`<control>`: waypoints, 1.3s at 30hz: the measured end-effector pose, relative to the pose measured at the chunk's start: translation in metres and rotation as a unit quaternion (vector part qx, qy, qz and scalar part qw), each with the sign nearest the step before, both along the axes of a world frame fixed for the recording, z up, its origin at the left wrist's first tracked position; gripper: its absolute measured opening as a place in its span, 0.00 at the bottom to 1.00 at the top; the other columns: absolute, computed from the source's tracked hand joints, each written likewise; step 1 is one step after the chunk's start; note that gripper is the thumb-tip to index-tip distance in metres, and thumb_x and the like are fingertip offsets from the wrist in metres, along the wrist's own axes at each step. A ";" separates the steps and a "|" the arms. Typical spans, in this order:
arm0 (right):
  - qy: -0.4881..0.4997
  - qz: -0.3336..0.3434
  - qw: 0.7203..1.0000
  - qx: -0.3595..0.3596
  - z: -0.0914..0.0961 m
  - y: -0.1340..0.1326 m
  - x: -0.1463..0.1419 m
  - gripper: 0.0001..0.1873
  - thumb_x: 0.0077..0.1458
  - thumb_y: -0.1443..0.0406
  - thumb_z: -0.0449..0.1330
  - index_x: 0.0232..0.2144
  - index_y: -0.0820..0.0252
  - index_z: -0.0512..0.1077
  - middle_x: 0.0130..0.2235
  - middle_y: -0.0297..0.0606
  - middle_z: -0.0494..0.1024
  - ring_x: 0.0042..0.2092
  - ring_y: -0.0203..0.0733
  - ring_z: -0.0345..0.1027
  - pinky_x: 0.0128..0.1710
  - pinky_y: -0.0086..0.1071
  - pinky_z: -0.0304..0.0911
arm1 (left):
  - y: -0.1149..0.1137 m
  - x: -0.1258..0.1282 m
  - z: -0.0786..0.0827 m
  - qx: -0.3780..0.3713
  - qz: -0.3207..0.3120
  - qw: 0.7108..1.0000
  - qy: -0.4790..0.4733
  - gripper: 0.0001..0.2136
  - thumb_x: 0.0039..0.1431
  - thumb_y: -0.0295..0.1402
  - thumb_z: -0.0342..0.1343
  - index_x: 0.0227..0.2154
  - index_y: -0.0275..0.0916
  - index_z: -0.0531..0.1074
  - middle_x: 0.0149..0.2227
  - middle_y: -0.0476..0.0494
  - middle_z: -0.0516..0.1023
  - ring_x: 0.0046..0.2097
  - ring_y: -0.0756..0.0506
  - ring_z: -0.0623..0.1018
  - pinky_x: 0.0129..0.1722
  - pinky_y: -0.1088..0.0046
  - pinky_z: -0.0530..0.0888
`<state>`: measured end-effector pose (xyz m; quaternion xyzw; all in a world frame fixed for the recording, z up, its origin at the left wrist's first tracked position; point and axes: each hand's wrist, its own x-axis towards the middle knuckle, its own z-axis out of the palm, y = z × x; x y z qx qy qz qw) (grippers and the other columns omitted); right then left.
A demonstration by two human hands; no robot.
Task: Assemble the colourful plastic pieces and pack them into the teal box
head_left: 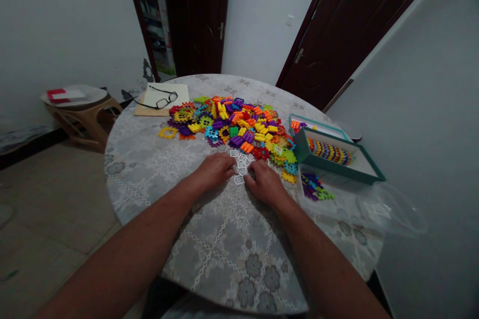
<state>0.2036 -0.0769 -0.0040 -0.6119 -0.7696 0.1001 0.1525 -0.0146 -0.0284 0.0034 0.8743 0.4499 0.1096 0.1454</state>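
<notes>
Several small white plastic window pieces point(244, 161) lie in a loose cluster on the tablecloth. From the left, the curled fingers and thumb of my left hand point(217, 167) close on the edge of this cluster. My right hand point(265, 179) is bent around the opposite side, thumb low and fingers above, against the white pieces; its palm side is hidden. Just beyond the hands spreads a big heap of colourful plastic building pieces point(243, 122), with gear-edged plates and ribbed connectors in yellow, purple, orange, red, blue and green.
A green box point(340, 173) with a row of stacked colourful pieces stands at right. Beside it are a clear plastic tray point(305, 200) with loose pieces and a clear lid point(396, 209). Glasses point(162, 103) rest on paper point(183, 90) at left. A stool point(88, 114) stands beyond the round table.
</notes>
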 end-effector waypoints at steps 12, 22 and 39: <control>0.146 0.008 0.989 -0.027 -0.004 0.003 0.014 0.08 0.61 0.66 0.63 0.41 0.58 0.80 0.36 0.36 0.81 0.39 0.43 0.73 0.41 0.33 0.61 | -0.001 0.003 -0.004 0.015 -0.008 1.000 -0.010 0.05 0.68 0.34 0.60 0.42 0.40 0.80 0.42 0.41 0.82 0.47 0.40 0.78 0.47 0.66 0.70; 0.265 0.067 0.962 0.019 -0.010 0.001 0.006 0.17 0.64 0.64 0.59 0.53 0.58 0.79 0.44 0.40 0.81 0.45 0.44 0.74 0.49 0.37 0.66 | 0.000 0.006 -0.008 -0.006 -0.022 0.998 -0.052 0.05 0.66 0.32 0.60 0.39 0.40 0.79 0.39 0.43 0.82 0.43 0.41 0.78 0.43 0.67 0.69; 0.198 -0.002 0.980 0.027 0.002 -0.001 0.013 0.06 0.60 0.62 0.57 0.37 0.57 0.73 0.28 0.28 0.70 0.31 0.38 0.64 0.33 0.30 0.54 | 0.005 -0.038 0.022 -0.073 -0.005 0.996 -0.043 0.29 0.53 0.39 0.73 0.57 0.47 0.73 0.54 0.41 0.79 0.56 0.38 0.77 0.58 0.63 0.72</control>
